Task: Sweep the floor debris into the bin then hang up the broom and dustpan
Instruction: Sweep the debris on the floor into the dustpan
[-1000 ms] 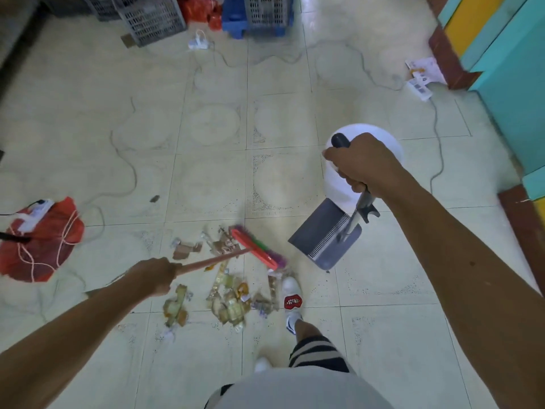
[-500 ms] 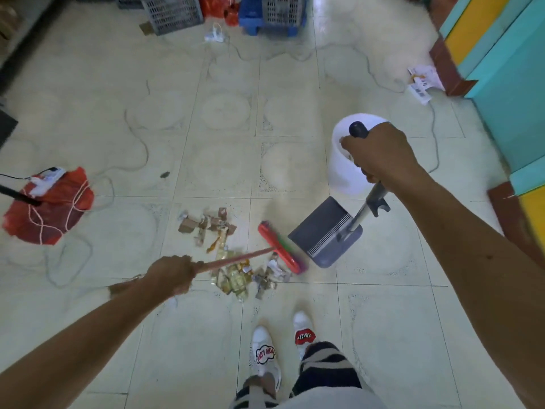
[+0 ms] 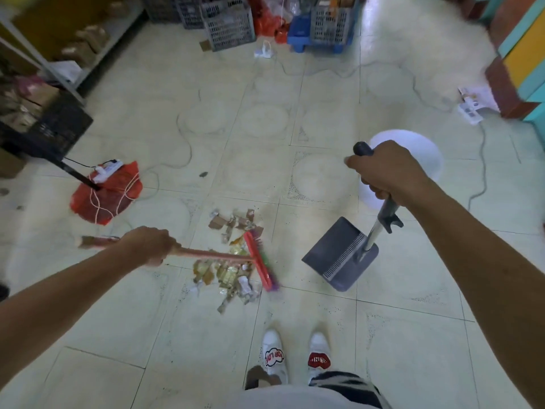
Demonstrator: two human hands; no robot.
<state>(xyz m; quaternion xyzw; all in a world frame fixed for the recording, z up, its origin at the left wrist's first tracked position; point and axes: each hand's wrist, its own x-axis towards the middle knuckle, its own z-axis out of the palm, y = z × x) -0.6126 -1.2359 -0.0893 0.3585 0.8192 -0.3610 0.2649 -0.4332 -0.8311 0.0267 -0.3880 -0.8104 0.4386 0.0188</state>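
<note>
Mid-sweep: broom w/ debris, pan waiting

L hand (image 3: 149,246) grips the broom (image 3: 259,262); its head has shifted to the debris pile (image 3: 228,261)'s right edge on the floor (image 3: 118,320). R hand (image 3: 383,169) clenches the dustpan (image 3: 340,256) handle; pan's apart from the pile, bin (image 3: 413,160) just behind. Nothing's in the pan yet; next push should close the gap.
</note>
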